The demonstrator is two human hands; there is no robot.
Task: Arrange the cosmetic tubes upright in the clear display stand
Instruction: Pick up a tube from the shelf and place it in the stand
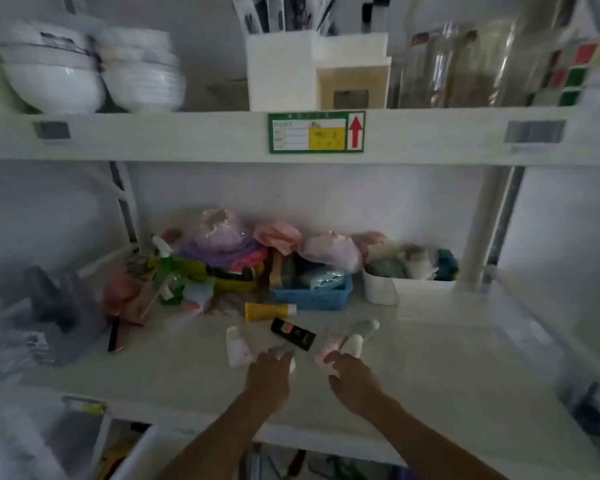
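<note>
Several cosmetic tubes lie flat on the white middle shelf (430, 358). A yellow tube (269, 311) lies furthest back, a black tube (293, 333) in front of it, a white-pink tube (237, 347) to the left, and a white tube (362, 328) to the right. My left hand (269, 372) rests over a pale tube (290, 358), fingers curled on it. The fingertips of my right hand (352, 374) touch a pink tube (328, 348) beside a small white tube (353, 344). No clear display stand is recognisable; the picture is blurred.
Behind the tubes stand a blue basket (314, 296), a white bin (381, 287) of cloths, and a heap of bags and a green spray bottle (168, 271). Grey items (56, 306) fill the left. Bowls (84, 71), white holders (312, 74) and jars (465, 64) occupy the upper shelf.
</note>
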